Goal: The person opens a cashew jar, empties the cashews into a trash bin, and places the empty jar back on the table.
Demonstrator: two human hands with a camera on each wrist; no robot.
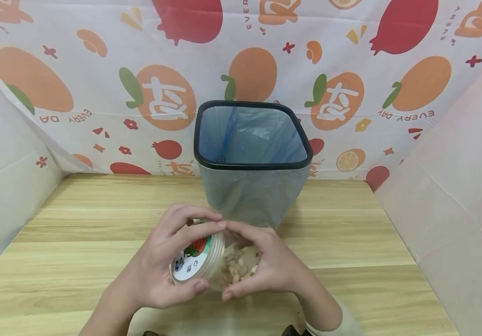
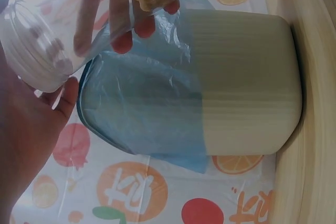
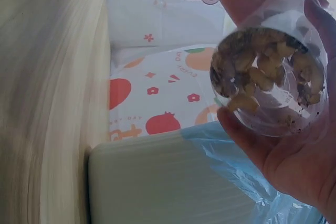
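Observation:
Held between both hands above the table, close in front of the bin, is a clear plastic jar (image 1: 229, 280). Pale nut-like pieces and dark crumbs (image 3: 262, 72) lie against its base, seen in the right wrist view. My left hand (image 1: 152, 261) grips the ribbed, clear-sided lid (image 1: 194, 261), which bears a printed fruit label. The jar lies tilted, lid end to the left. Around its base end my right hand (image 1: 276, 266) curls, its fingers showing through the clear wall in the left wrist view. Both hands' index fingertips meet over the jar in the head view.
A pale bin (image 2: 247, 82) with a black rim (image 1: 253, 166) and a blue bag liner (image 2: 136, 98) stands on the wooden table (image 1: 98, 219) beyond the hands. A fruit-print cloth (image 1: 165, 42) hangs behind it. White cloth walls close off both sides.

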